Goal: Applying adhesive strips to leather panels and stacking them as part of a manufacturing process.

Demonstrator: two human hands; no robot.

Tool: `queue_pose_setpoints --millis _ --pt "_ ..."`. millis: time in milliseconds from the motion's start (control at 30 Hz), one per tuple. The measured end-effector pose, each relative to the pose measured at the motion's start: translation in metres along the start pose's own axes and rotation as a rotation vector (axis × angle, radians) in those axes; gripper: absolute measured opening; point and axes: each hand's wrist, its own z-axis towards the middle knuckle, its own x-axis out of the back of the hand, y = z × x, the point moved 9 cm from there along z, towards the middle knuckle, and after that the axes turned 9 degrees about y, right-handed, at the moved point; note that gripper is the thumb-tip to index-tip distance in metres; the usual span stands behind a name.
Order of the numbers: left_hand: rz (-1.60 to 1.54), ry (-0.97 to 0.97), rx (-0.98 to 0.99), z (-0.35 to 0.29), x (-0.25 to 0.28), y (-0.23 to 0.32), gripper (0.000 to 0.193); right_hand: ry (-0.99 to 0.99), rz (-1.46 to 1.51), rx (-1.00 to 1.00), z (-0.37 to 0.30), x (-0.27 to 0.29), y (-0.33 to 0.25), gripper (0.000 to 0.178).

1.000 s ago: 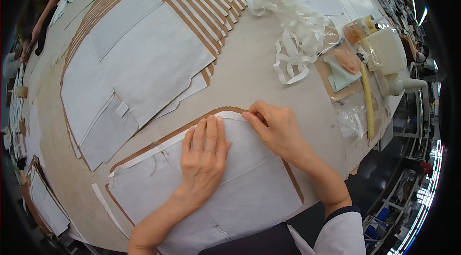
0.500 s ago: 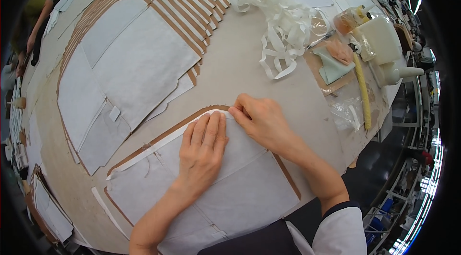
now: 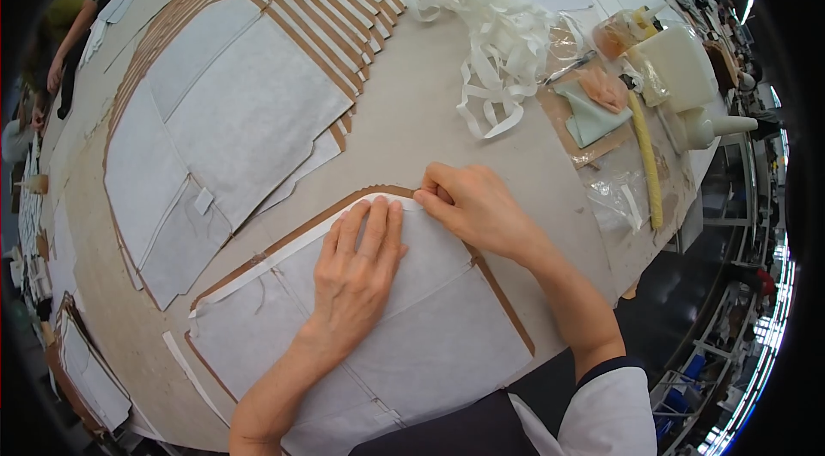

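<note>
A whitish fabric panel with brown edges (image 3: 447,344) lies flat on the table in front of me. White tape (image 3: 296,243) runs along its far edge and round the far right corner. My left hand (image 3: 354,267) rests flat on the panel, its fingertips on the tape near that corner, fingers stretched out. Just to its right, my right hand (image 3: 474,208) pinches the tape at the corner between thumb and curled fingers. The tape under those fingers is hidden.
Beyond lies a fanned stack of similar panels (image 3: 249,104). A loose heap of white tape (image 3: 498,52) is at the far right, near a white bottle (image 3: 705,128), a yellow rod (image 3: 646,159) and a pale green cloth (image 3: 593,116). Another person's arm (image 3: 73,39) shows at far left.
My left hand has slid very slightly left on the panel. The right hand keeps its pinch at the corner, almost unmoved. The whole view has shifted slightly.
</note>
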Motion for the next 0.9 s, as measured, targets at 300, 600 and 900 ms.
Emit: queue_pose_setpoints --millis 300,600,900 --pt "0.050 0.004 0.017 0.003 0.000 0.006 0.054 -0.062 -0.083 0.055 -0.002 0.007 -0.007 0.016" --pt "0.038 -0.007 0.043 0.001 -0.003 0.011 0.057 0.240 -0.022 0.246 -0.043 0.029 -0.017 0.006" --pt "0.042 0.006 -0.003 -0.010 0.003 0.013 0.050 0.362 -0.385 0.540 -0.060 0.000 -0.039 0.033"
